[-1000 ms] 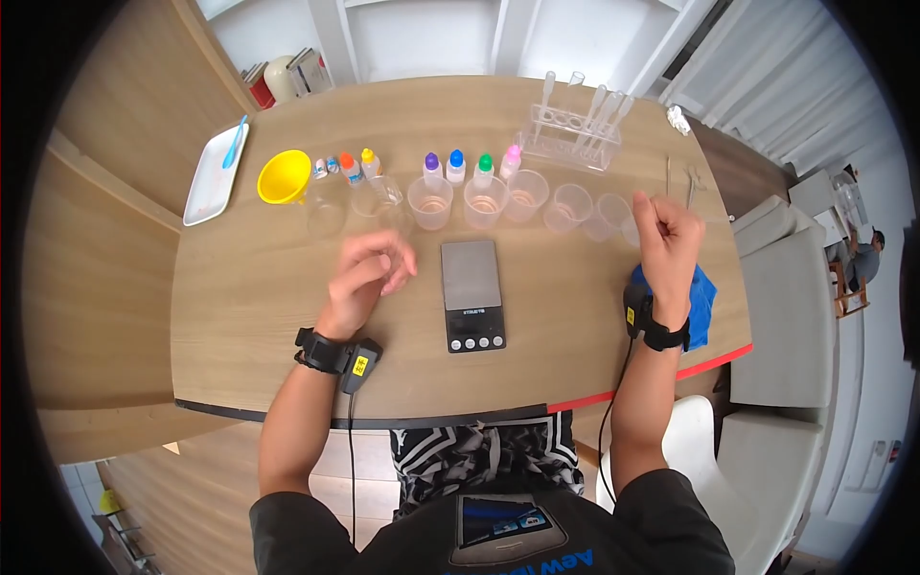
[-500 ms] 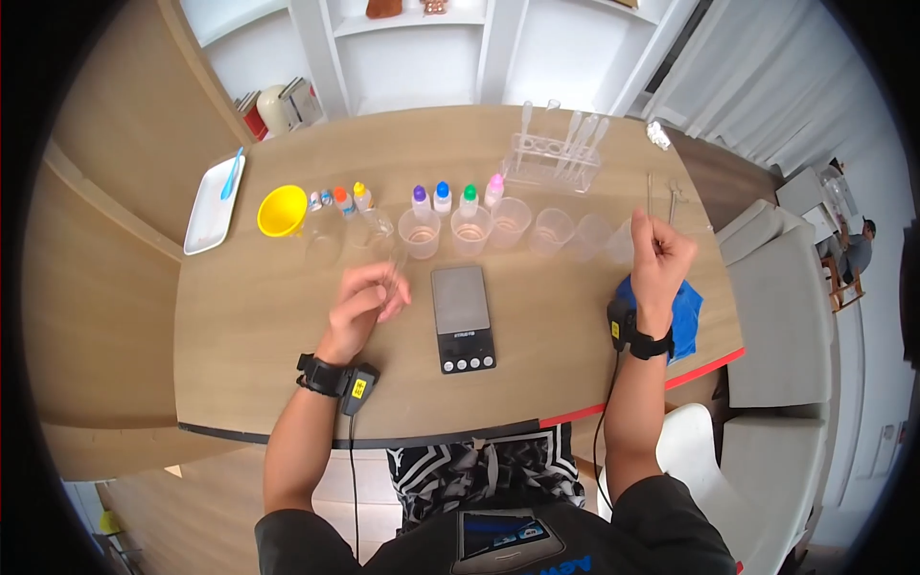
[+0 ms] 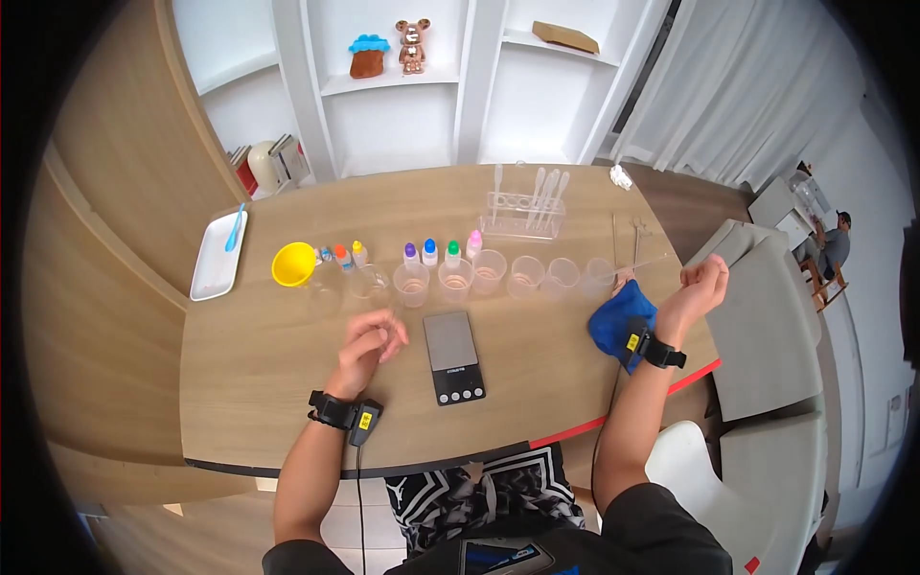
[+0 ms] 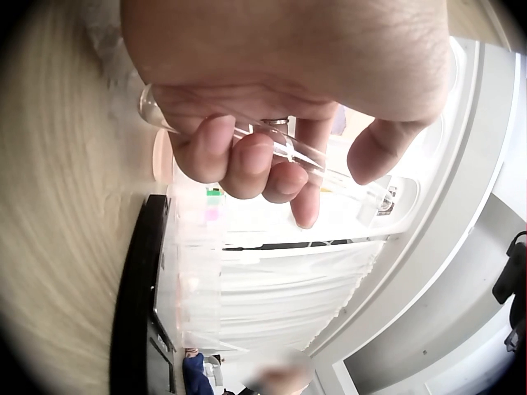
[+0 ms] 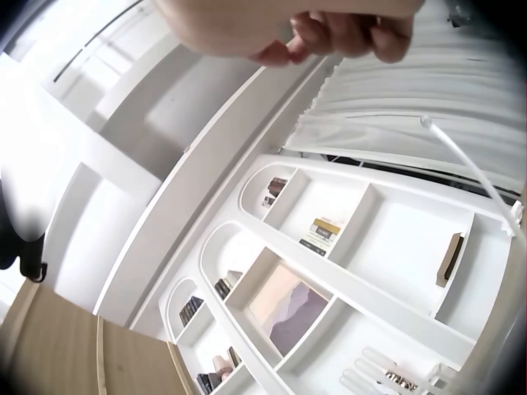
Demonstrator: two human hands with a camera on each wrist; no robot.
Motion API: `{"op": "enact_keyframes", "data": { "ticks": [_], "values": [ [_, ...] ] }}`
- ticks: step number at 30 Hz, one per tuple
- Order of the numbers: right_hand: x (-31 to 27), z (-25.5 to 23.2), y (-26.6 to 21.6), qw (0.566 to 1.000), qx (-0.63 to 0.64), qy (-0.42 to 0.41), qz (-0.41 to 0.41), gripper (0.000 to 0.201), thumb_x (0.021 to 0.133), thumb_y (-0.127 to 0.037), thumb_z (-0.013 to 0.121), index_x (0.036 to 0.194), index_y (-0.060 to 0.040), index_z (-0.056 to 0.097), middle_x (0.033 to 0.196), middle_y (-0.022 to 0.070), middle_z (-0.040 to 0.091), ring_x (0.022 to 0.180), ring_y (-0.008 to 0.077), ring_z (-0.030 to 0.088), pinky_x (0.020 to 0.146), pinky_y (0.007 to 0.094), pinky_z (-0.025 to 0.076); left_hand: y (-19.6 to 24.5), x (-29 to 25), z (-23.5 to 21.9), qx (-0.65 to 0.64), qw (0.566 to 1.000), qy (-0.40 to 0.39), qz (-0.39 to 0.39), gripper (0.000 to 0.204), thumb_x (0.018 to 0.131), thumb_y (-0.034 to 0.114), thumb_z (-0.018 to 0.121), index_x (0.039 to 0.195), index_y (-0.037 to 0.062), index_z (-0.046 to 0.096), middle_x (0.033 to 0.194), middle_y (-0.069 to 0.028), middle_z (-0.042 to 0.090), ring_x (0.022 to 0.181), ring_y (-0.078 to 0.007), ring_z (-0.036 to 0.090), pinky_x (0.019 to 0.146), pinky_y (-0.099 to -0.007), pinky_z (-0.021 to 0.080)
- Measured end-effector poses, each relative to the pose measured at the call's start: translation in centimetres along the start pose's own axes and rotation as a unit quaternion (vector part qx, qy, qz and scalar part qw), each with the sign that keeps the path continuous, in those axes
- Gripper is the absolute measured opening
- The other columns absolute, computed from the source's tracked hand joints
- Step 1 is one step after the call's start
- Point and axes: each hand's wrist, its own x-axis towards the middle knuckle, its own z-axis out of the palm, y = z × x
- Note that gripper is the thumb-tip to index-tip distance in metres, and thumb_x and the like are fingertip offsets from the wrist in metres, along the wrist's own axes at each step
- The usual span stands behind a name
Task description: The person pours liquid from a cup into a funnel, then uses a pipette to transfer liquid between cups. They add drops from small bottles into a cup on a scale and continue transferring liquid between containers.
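In the head view my left hand (image 3: pixel 369 340) hovers over the table, left of the flat digital scale (image 3: pixel 450 345). Its fingers curl round a clear test tube (image 4: pixel 280 148), which lies slantwise across the palm in the left wrist view. My right hand (image 3: pixel 704 285) is raised at the table's right side, fingers curled and nothing showing in them. Below and left of it lies a blue cloth (image 3: pixel 623 321). A thin clear rod (image 3: pixel 642 263) slants up from the rightmost plastic cup (image 3: pixel 598 278) towards this hand; its rounded tip also shows in the right wrist view.
Behind the scale runs a row of clear cups (image 3: pixel 455 281), with colour-capped bottles (image 3: pixel 429 254) at their back. A yellow funnel (image 3: pixel 293 264) and a white tray (image 3: pixel 218 273) with a blue spoon stand left. A clear rack (image 3: pixel 522 216) holds several pipettes. Scissors (image 3: pixel 637 240) lie right.
The head view has tilted up, so the table sits lower and more shelves show. My right hand has moved right, away from the cups, uncovering the rod. My left hand keeps its grip.
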Motion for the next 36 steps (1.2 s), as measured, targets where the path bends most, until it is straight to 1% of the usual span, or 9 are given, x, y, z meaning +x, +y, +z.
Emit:
{"op": "enact_keyframes", "data": {
  "ticks": [5,8,13,16,20,24,28,32,36],
  "values": [
    [1.5,-1.6,1.5,0.976,-0.119,-0.135,0.123,0.034,0.103,-0.019,0.064,0.130,-0.0001,0.061,0.070,-0.0069,0.042,0.057,0.0024,0.034,0.051,0.0231,0.025,-0.8,-0.1,-0.6,-0.004,1.000,-0.013,-0.002,0.040,0.087,0.035,0.062,0.090,-0.0051,0.067,0.067,-0.0040,0.053,0.059,-0.0117,0.044,0.055,-0.0274,0.032],
    [1.2,-2.5,2.2,0.948,-0.168,-0.211,0.171,0.036,0.103,-0.021,0.064,0.132,0.0009,0.061,0.071,-0.0078,0.043,0.055,0.0018,0.033,0.049,0.0229,0.023,-0.5,0.1,-0.2,0.007,0.999,-0.035,0.003,0.038,0.088,0.032,0.061,0.090,-0.0058,0.068,0.067,-0.0041,0.054,0.059,-0.0107,0.045,0.055,-0.0274,0.032],
    [0.8,-2.7,3.3,0.933,-0.174,-0.286,0.135,0.022,0.108,-0.020,0.060,0.110,0.0006,0.068,0.067,-0.0076,0.043,0.056,0.0018,0.034,0.050,0.0235,0.024,0.4,0.2,0.3,0.006,0.999,-0.052,0.016,0.035,0.088,0.027,0.058,0.090,-0.0064,0.067,0.066,-0.0036,0.053,0.058,-0.0101,0.045,0.056,-0.0265,0.032],
    [0.8,-2.7,3.3,0.925,-0.180,-0.315,0.109,0.025,0.109,-0.023,0.059,0.107,-0.0006,0.069,0.066,-0.0066,0.042,0.055,0.0037,0.036,0.051,0.0237,0.027,0.5,0.1,0.3,0.004,0.999,-0.050,0.013,0.034,0.087,0.026,0.057,0.089,-0.0064,0.067,0.066,-0.0036,0.052,0.058,-0.0101,0.044,0.056,-0.0264,0.032],
    [0.7,-1.8,0.3,0.949,-0.183,-0.255,0.016,0.028,0.109,-0.022,0.061,0.094,-0.0001,0.071,0.066,-0.0051,0.049,0.058,0.0032,0.042,0.053,0.0228,0.028,0.5,0.1,0.4,-0.003,0.999,-0.047,0.008,0.032,0.087,0.024,0.056,0.089,-0.0056,0.067,0.066,-0.0033,0.052,0.058,-0.0099,0.043,0.056,-0.0266,0.032],
    [1.1,-1.0,-2.9,0.971,-0.126,-0.196,-0.061,0.027,0.109,-0.022,0.061,0.095,-0.0014,0.070,0.067,-0.0038,0.050,0.059,0.0035,0.042,0.053,0.0227,0.030,0.4,0.1,0.2,0.002,0.998,-0.055,0.006,0.031,0.089,0.029,0.059,0.089,-0.0005,0.068,0.066,0.0006,0.050,0.060,-0.0080,0.042,0.057,-0.0261,0.030],
    [0.0,-0.4,-2.2,0.948,-0.114,-0.287,-0.071,0.025,0.110,-0.021,0.060,0.098,-0.0012,0.068,0.070,-0.0025,0.053,0.059,0.0045,0.046,0.054,0.0224,0.035,0.8,0.1,0.5,0.007,0.999,-0.053,0.005,0.031,0.089,0.029,0.059,0.090,-0.0004,0.068,0.066,0.0006,0.050,0.060,-0.0082,0.042,0.057,-0.0262,0.030],
    [-2.6,0.6,-1.3,0.911,-0.153,-0.382,0.025,0.023,0.109,-0.020,0.061,0.100,-0.0001,0.069,0.072,-0.0009,0.058,0.062,0.0055,0.052,0.056,0.0229,0.039,0.6,0.0,0.2,0.011,0.999,-0.047,0.010,0.031,0.089,0.029,0.059,0.090,-0.0004,0.069,0.064,0.0010,0.049,0.060,-0.0084,0.042,0.057,-0.0262,0.030],
    [-3.5,0.9,-0.7,0.891,-0.188,-0.410,0.052,0.024,0.108,-0.021,0.063,0.100,0.0007,0.070,0.072,0.0000,0.060,0.062,0.0055,0.053,0.055,0.0230,0.040,0.3,-0.1,-0.1,0.002,0.999,-0.036,0.002,0.032,0.090,0.029,0.059,0.090,-0.0007,0.069,0.063,0.0012,0.048,0.060,-0.0085,0.043,0.057,-0.0263,0.030]
  ]
}}
